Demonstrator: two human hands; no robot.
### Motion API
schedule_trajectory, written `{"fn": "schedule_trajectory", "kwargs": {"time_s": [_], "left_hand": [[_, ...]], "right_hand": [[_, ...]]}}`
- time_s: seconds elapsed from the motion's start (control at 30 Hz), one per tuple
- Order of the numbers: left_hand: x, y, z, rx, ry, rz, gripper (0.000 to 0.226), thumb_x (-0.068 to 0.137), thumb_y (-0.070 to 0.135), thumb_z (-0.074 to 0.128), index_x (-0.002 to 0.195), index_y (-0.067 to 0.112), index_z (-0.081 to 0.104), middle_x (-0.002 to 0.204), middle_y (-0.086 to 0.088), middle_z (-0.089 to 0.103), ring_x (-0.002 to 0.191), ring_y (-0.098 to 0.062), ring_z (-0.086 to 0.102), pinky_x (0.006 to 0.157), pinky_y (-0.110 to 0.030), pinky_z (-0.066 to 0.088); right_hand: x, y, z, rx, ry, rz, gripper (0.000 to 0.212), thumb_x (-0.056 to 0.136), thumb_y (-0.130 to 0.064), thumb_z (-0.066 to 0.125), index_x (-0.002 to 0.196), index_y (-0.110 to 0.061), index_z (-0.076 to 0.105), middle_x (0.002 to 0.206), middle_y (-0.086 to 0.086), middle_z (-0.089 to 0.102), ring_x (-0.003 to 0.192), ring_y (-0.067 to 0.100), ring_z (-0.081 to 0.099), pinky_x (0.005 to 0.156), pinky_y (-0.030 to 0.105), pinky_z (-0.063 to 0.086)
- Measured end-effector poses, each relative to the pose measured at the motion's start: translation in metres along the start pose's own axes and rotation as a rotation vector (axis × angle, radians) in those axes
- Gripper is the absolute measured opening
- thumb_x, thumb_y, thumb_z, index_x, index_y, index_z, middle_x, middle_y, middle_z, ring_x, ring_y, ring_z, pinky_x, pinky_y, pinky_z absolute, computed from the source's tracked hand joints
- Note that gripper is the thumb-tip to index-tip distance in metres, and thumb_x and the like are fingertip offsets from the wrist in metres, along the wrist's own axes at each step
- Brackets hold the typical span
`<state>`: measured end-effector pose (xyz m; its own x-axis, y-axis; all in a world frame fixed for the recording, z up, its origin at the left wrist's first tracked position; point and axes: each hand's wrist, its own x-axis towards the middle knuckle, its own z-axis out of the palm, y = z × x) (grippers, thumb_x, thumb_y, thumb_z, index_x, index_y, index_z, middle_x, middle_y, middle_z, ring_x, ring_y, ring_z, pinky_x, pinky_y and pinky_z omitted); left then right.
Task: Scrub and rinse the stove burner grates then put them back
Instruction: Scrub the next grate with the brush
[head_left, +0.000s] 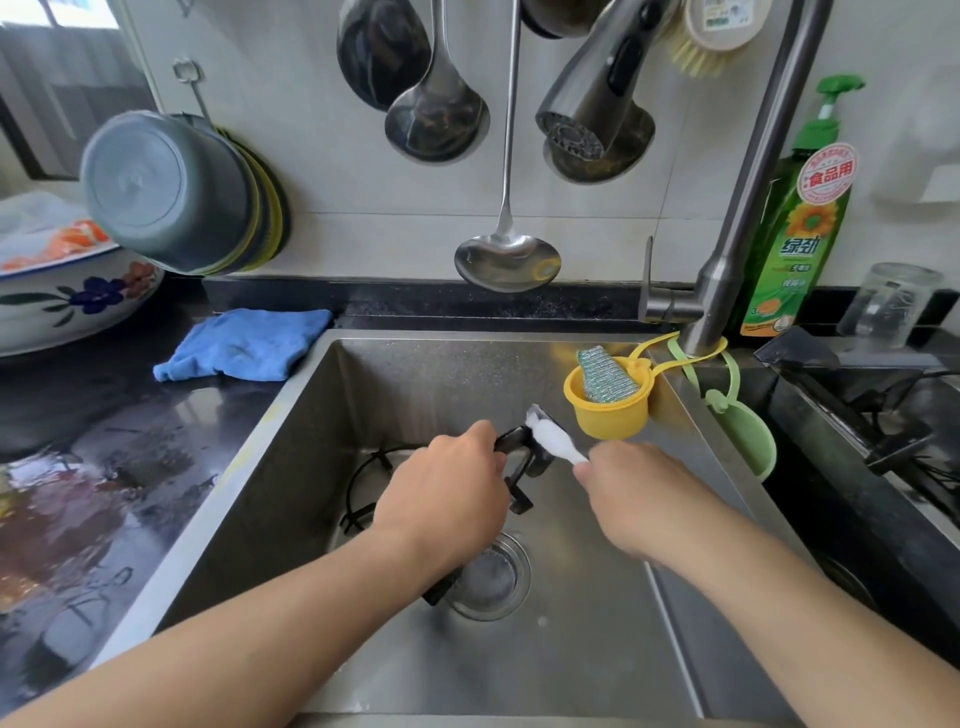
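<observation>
A black burner grate (524, 457) is held up over the steel sink (322, 415), gripped by my left hand (447, 493). My right hand (639, 499) grips a white brush (550, 439) whose foamy head lies against the grate's top prong. A second black grate (363, 488) lies on the sink floor to the left, partly hidden behind my left hand. The lower end of the held grate pokes out near the drain (491, 577).
The faucet head (592, 114) hangs above the sink. A yellow cup with a scourer (608, 405) and a green holder (748, 431) hang at the sink's right wall. Dish soap (795, 234) stands behind. The stove (883, 415) is right; a blue cloth (244, 345) and wet counter left.
</observation>
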<state>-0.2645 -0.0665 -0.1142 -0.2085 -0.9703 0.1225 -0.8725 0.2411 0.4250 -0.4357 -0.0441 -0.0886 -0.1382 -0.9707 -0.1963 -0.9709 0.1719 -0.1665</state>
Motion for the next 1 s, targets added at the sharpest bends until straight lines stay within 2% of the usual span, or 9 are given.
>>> {"fn": "schedule_trajectory", "kwargs": {"time_s": [0.1,0.27,0.37,0.47,0.57,0.67,0.8,0.93,1.0], "left_hand": [[0.001,0.004,0.002,-0.05,-0.01,-0.017,0.028,0.104,0.033,0.041,0.078,0.024,0.036,0.082,-0.005,0.056,0.073,-0.034,0.052,0.064,-0.04,0.04],[0.007,-0.003,0.001,-0.196,0.021,-0.085,0.023,0.1,0.034,0.043,0.081,0.022,0.05,0.082,-0.004,0.064,0.075,-0.031,0.063,0.072,-0.045,0.055],[0.014,-0.008,0.003,-0.265,0.003,-0.133,0.022,0.099,0.031,0.047,0.082,0.019,0.055,0.081,-0.005,0.065,0.075,-0.031,0.062,0.067,-0.04,0.052],[0.021,-0.013,0.004,-0.533,-0.025,-0.242,0.021,0.09,0.028,0.051,0.073,0.017,0.055,0.064,-0.003,0.058,0.056,-0.029,0.05,0.059,-0.04,0.043],[0.023,-0.018,0.003,-0.702,-0.032,-0.322,0.021,0.097,0.017,0.051,0.078,0.009,0.058,0.061,-0.008,0.053,0.044,-0.022,0.044,0.049,-0.03,0.04],[0.022,-0.014,0.0,-0.724,-0.038,-0.32,0.02,0.1,0.013,0.049,0.086,0.002,0.059,0.064,-0.01,0.054,0.041,-0.021,0.045,0.043,-0.025,0.038],[0.02,-0.012,-0.003,-0.758,-0.009,-0.313,0.022,0.101,0.009,0.047,0.099,-0.01,0.056,0.068,-0.014,0.051,0.043,-0.021,0.042,0.037,-0.019,0.033],[0.016,-0.014,-0.004,-0.764,-0.075,-0.29,0.02,0.098,0.01,0.05,0.1,-0.009,0.058,0.063,-0.013,0.049,0.033,-0.021,0.041,0.043,-0.022,0.032],[0.015,-0.014,-0.003,-0.738,-0.107,-0.262,0.021,0.097,0.013,0.052,0.097,-0.006,0.062,0.062,-0.013,0.049,0.032,-0.02,0.04,0.043,-0.021,0.031]], "right_hand": [[0.011,-0.005,-0.001,0.023,0.089,-0.068,0.018,0.106,-0.027,0.037,0.09,-0.023,0.044,0.077,-0.002,0.044,0.075,0.023,0.051,0.055,0.033,0.036],[-0.005,0.002,0.004,0.004,0.016,-0.011,0.032,0.108,-0.033,0.034,0.079,-0.02,0.04,0.077,-0.002,0.043,0.064,0.015,0.04,0.048,0.03,0.027],[-0.002,-0.005,0.003,0.032,0.053,-0.037,0.03,0.108,-0.035,0.033,0.082,-0.022,0.04,0.078,-0.001,0.043,0.066,0.017,0.041,0.051,0.033,0.03],[0.0,-0.013,0.005,0.058,0.145,-0.079,0.024,0.107,-0.031,0.034,0.087,-0.021,0.041,0.074,-0.002,0.041,0.064,0.019,0.039,0.049,0.033,0.027],[-0.004,-0.014,0.019,-0.022,0.092,-0.11,0.018,0.105,-0.027,0.039,0.091,-0.02,0.046,0.073,-0.003,0.038,0.062,0.015,0.035,0.048,0.03,0.023],[0.001,-0.01,0.016,0.018,0.097,-0.105,0.022,0.105,-0.028,0.041,0.086,-0.02,0.044,0.074,-0.002,0.041,0.06,0.013,0.036,0.046,0.03,0.022],[0.004,-0.011,0.013,0.093,0.167,-0.114,0.027,0.108,-0.033,0.033,0.085,-0.021,0.042,0.076,0.0,0.044,0.062,0.015,0.037,0.047,0.033,0.024],[0.01,-0.006,0.014,0.135,0.259,-0.106,0.037,0.108,-0.039,0.029,0.08,-0.02,0.043,0.078,0.003,0.051,0.069,0.024,0.048,0.053,0.035,0.033],[0.018,0.002,0.01,0.247,0.313,-0.096,0.04,0.107,-0.04,0.031,0.077,-0.018,0.046,0.074,0.003,0.052,0.068,0.025,0.05,0.054,0.033,0.034]]}}
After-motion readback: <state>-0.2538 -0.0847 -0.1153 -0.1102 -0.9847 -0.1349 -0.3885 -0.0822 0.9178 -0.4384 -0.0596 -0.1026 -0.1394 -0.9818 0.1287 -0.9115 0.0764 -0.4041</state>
